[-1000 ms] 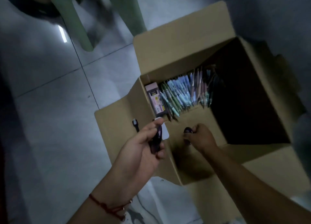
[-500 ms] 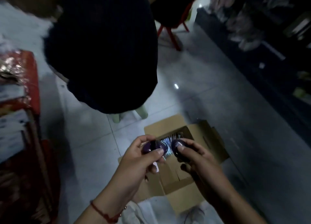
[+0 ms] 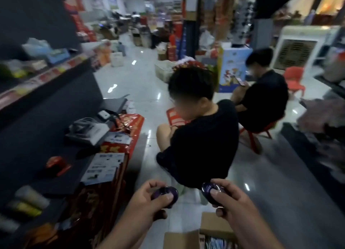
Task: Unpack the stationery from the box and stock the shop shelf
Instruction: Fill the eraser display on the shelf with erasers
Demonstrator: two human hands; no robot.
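Each hand pinched one purple oval item above the box [image 3: 188, 237]: the left hand [image 3: 143, 205] held its item [image 3: 165, 193], the right hand [image 3: 235, 205] its own [image 3: 210, 188]. The shelf [image 3: 46, 75] lay up and left of the box, nearer the left hand.

Shelf [image 3: 46, 76] at left; seated person [image 3: 201, 132] ahead, box [image 3: 211, 228] below.

floor [image 3: 130, 80]: pale glossy tiles – ceiling lights glinting off them
left side: dark shelf unit [image 3: 46, 103] with blurry goods
right side: red plastic chair [image 3: 294, 78], white cooler fan [image 3: 296, 50]
back: stacked boxes and cartons – pretty cluttered
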